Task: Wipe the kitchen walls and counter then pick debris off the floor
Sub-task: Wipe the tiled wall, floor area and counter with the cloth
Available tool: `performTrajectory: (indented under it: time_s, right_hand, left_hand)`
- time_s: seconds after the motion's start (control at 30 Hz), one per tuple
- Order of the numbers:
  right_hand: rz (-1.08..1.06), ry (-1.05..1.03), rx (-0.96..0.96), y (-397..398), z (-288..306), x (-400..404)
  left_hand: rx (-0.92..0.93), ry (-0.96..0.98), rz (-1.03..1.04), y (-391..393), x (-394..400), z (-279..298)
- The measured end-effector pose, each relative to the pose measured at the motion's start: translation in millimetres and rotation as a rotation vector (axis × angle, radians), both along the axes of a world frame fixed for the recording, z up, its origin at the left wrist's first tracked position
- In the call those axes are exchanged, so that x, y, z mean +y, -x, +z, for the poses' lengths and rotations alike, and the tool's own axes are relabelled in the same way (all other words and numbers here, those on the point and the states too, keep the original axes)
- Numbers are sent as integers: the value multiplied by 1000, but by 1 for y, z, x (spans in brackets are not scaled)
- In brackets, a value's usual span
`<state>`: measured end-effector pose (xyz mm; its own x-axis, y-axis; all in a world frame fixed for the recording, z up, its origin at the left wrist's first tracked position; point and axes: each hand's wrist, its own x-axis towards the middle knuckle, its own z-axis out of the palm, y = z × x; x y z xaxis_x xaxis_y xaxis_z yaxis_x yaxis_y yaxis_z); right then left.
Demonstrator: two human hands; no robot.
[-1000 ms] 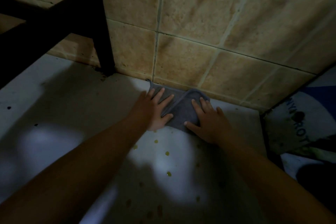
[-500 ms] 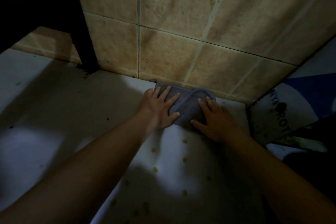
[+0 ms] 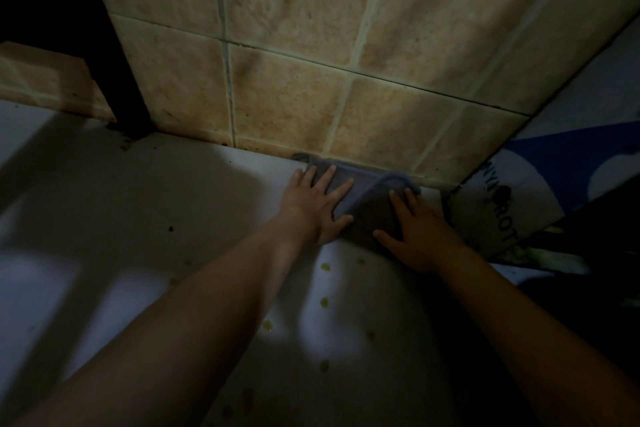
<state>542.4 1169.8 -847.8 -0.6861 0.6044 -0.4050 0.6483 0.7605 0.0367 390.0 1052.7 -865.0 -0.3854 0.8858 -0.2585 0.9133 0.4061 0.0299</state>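
Both hands lie flat with fingers spread on a grey cloth (image 3: 363, 198), gripping nothing. The left hand (image 3: 317, 204) presses its left part, the right hand (image 3: 420, 236) its right. The cloth lies on the white worktop (image 3: 104, 218), its far edge touching the tiled wall (image 3: 294, 80) beyond the fingertips.

The cloth (image 3: 367, 204) has slid rightward along the wall's foot — both hands (image 3: 317, 206) (image 3: 420, 236) travelling with it, flat.

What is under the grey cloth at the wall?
The grey cloth lies flat on the white counter, with the left hand and right hand pressing on top. Any stains beneath it are covered.
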Motion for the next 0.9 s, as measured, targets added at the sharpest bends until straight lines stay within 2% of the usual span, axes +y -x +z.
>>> performTrajectory:
  time_s: [0.27, 0.5, 0.9]
  right_hand:
    - [27, -60, -32, 0, 10, 5]
    - [-72, 97, 16, 7, 9, 6]
    - [-120, 81, -56, -23, 7, -18]
  left_hand:
    - [-8, 20, -14, -11, 14, 3]
    - [-43, 20, -9, -12, 10, 4]
    - [-73, -65, -34, -40, -15, -2]
